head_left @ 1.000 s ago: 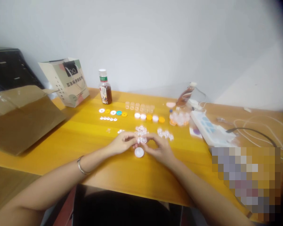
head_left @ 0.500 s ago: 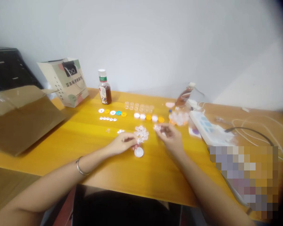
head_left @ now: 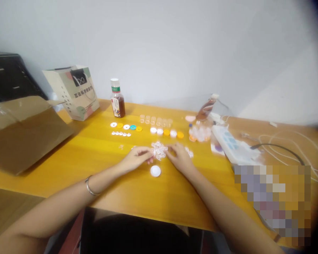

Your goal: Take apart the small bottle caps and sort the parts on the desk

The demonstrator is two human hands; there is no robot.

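A loose pile of small white plastic pieces [head_left: 159,149] lies between my hands. At its left edge my left hand [head_left: 140,156] pinches one small white piece, which blends into the pile behind it. My right hand [head_left: 180,158] reaches to the pile's right edge, its thumb and forefinger slightly apart at the nearest pieces. Just beyond the right hand lies a smaller group of similar white pieces [head_left: 190,152]. A round white lid [head_left: 155,171] rests in front of the pile, touched by neither hand.
Behind stand rows of coloured discs [head_left: 132,127], caps [head_left: 166,132], small white parts [head_left: 121,134] and clear cups [head_left: 153,120]. A drink bottle [head_left: 118,98] and paper bag [head_left: 76,93] stand back left. A cardboard box [head_left: 29,137] is left; a power strip [head_left: 227,143] with cables is right.
My right hand has moved left from beside the pile to its right edge; the white piece it held is no longer visible in it. My left hand has risen slightly, still pinching.
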